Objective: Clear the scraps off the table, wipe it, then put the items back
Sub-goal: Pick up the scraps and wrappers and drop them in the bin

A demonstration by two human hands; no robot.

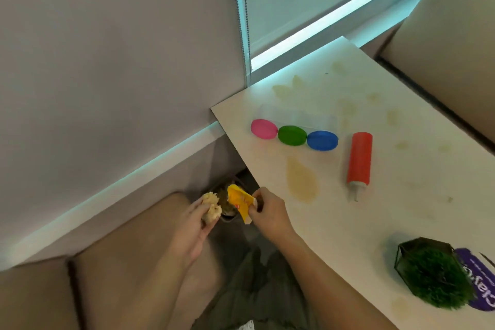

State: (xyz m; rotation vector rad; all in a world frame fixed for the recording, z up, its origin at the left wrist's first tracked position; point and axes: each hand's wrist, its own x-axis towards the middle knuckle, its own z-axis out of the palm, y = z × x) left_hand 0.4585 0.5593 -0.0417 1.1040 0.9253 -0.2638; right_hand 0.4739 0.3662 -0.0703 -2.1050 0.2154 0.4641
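Stained table (417, 195), three lids (292, 135), bottle (359, 162) (lying), plant (434, 270)

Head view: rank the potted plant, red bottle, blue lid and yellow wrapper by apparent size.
1. potted plant, though nearest the camera
2. red bottle
3. blue lid and yellow wrapper look alike, unranked

Rough, crumpled paper scrap (211, 207) in my left hand (192, 230), glossy yellow wrapper (239, 202) in my right hand (267, 209), both just off the matt, stained white table (375, 222) bearing a smooth plastic red bottle (359, 158).
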